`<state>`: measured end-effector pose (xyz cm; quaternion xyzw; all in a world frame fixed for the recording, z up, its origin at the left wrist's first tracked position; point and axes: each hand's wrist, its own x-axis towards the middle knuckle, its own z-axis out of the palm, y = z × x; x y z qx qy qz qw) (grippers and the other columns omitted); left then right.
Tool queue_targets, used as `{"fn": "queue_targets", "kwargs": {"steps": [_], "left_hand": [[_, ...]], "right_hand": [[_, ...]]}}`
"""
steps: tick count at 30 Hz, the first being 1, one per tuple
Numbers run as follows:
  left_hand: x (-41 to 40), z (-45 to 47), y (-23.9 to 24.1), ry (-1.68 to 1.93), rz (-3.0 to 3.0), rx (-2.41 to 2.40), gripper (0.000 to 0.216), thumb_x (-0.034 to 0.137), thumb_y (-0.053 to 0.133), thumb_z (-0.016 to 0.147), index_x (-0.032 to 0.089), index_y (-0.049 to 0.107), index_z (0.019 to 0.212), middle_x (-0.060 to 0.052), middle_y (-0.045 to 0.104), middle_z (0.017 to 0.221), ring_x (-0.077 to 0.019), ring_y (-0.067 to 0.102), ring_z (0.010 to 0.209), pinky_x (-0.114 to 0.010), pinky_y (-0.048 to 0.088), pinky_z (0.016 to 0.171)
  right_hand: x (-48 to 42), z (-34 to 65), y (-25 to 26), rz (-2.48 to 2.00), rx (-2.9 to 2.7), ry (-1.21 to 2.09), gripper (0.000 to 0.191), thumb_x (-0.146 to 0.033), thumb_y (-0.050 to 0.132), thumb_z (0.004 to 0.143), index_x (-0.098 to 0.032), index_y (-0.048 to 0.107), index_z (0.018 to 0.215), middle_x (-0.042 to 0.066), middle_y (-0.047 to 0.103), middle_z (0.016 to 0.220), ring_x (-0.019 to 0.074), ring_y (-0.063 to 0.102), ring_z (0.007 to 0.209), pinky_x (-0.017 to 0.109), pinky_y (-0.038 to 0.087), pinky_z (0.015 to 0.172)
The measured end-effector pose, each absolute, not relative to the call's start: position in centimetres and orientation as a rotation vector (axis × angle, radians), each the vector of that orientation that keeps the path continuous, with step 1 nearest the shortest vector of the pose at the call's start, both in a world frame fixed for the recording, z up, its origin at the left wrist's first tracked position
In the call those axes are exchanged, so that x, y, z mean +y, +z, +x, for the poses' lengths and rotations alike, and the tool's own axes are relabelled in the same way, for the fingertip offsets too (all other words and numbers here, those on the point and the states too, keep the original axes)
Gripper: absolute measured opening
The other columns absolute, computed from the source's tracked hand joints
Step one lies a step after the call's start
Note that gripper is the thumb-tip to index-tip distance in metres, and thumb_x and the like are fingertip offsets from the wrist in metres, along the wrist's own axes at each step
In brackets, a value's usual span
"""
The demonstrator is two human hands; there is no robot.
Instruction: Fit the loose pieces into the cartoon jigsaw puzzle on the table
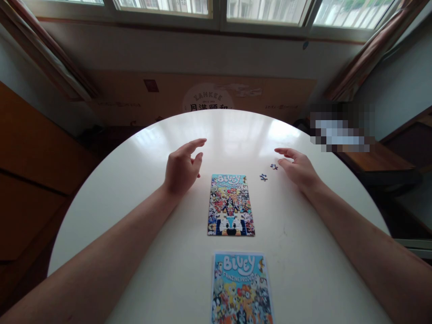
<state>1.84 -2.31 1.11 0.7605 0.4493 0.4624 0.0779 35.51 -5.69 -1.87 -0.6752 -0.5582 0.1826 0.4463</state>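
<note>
A jigsaw puzzle [231,204] with a colourful cartoon crowd and a blue dog's face lies on the white table between my hands. Two loose puzzle pieces sit to its upper right: one puzzle piece [263,177] and, a little farther off, a second puzzle piece [274,166]. My left hand [184,164] is just left of the puzzle's top corner, fingers apart and holding nothing. Beside the farther piece is my right hand [297,166], its thumb and index finger apart, with nothing seen in it. Closer to me lies a printed picture card [241,288] with matching artwork, cut off by the frame.
The round white table [135,180] has its curved far edge in front of me. Past it, a long cardboard panel [118,96] leans below the window. A brown wooden cabinet [33,180] stands at left, and a wooden surface [374,157] at right, beside a blurred patch.
</note>
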Motion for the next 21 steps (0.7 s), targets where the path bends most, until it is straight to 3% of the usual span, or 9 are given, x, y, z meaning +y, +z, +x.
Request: {"fn": "queue_targets", "kwargs": {"steps": [3, 8, 12, 15, 18, 21], "left_hand": [[-2.3, 1.8, 1.1, 1.391, 2.29, 1.333, 0.043, 0.004, 0.052, 0.086, 0.022, 0.073, 0.119, -0.004, 0.073, 0.121, -0.0059, 0.063, 0.051, -0.02, 0.053, 0.044], [-2.6, 1.9, 1.5, 1.397, 2.289, 1.373, 0.04, -0.001, 0.049, 0.077, 0.021, 0.077, 0.095, -0.003, 0.073, 0.122, -0.0075, 0.066, 0.054, -0.018, 0.048, 0.037], [-2.8, 1.9, 1.8, 1.388, 2.314, 1.431, 0.036, -0.001, 0.046, 0.076, 0.02, 0.075, 0.079, 0.0, 0.076, 0.111, -0.0073, 0.065, 0.051, -0.019, 0.045, 0.037], [-2.8, 1.9, 1.8, 1.406, 2.289, 1.427, 0.035, 0.0, 0.046, 0.076, 0.019, 0.075, 0.081, -0.001, 0.076, 0.111, -0.0066, 0.063, 0.048, -0.02, 0.044, 0.038], [-2.7, 1.8, 1.6, 1.386, 2.291, 1.395, 0.039, 0.001, 0.045, 0.078, 0.02, 0.076, 0.092, -0.002, 0.075, 0.115, -0.0058, 0.061, 0.047, -0.023, 0.049, 0.046], [-2.3, 1.8, 1.4, 1.393, 2.32, 1.413, 0.039, 0.003, 0.047, 0.078, 0.02, 0.077, 0.097, -0.003, 0.075, 0.11, -0.0109, 0.066, 0.061, -0.026, 0.054, 0.06]], "right_hand": [[-5.6, 35.6, -2.0, -1.704, -1.388, 0.442, 0.046, -0.026, 0.061, 0.076, -0.02, 0.074, 0.12, 0.009, 0.072, 0.12, 0.0267, 0.065, 0.11, 0.039, 0.051, 0.099], [-5.4, 36.1, -1.8, -1.819, -1.414, 0.423, 0.051, -0.029, 0.059, 0.078, -0.019, 0.072, 0.126, 0.007, 0.071, 0.093, 0.0199, 0.064, 0.073, 0.037, 0.054, 0.08], [-5.3, 36.9, -1.6, -1.837, -1.43, 0.403, 0.051, -0.022, 0.058, 0.079, -0.019, 0.072, 0.127, 0.009, 0.072, 0.106, 0.0223, 0.067, 0.088, 0.037, 0.054, 0.088], [-5.3, 37.4, -1.5, -1.856, -1.522, 0.344, 0.048, -0.019, 0.056, 0.08, -0.018, 0.073, 0.125, 0.01, 0.071, 0.119, 0.0244, 0.066, 0.105, 0.038, 0.051, 0.098], [-5.6, 37.3, -1.2, -1.886, -1.655, 0.268, 0.04, -0.024, 0.058, 0.084, -0.019, 0.076, 0.119, 0.009, 0.071, 0.118, 0.023, 0.066, 0.102, 0.037, 0.05, 0.099], [-6.0, 36.9, -0.8, -1.886, -1.766, 0.198, 0.034, -0.034, 0.062, 0.086, -0.022, 0.079, 0.112, 0.008, 0.072, 0.109, 0.0217, 0.066, 0.092, 0.036, 0.052, 0.092]]}}
